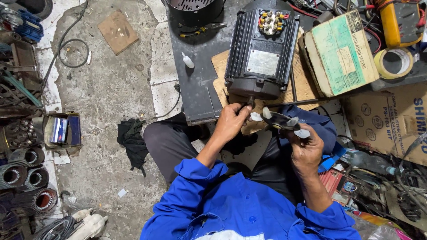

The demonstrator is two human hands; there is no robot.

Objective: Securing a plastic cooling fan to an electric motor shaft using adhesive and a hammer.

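Shaft end and fan hub are the pair that matters here. The black ribbed cast-metal electric motor [261, 49] lies on a pale plywood board [221, 66] at the near edge of the dark metal workbench [195, 89], its long axis running away from the person, terminal block at the far end and the short steel shaft stub [250, 101] pointing back over the bench's near edge toward the lap.

The left hand [231, 122] is at that stub: its fingers are curled together with the tips touching or pinching the shaft end, though whether they actually close round it I cannot tell, since the knuckles hide the contact.

The right hand [306, 149] holds the small black plastic cooling fan with pale grey-white blade tips [279, 122]. It is pinched from below and the right, thumb and fingers pressed onto the blades on that side, and the fan's hub faces roughly up and left. The fan sits just beside the left hand, to the right of and slightly below the shaft stub, near it but not touching it; its hub axis is tilted off the line of the shaft.

So the left hand is the nearer one to the motor, the right carries the loose part. A thin metal rod [307, 102] lies across the board's near edge behind the fan, and a worn greenish cardboard box [340, 53] stands at the motor's right.
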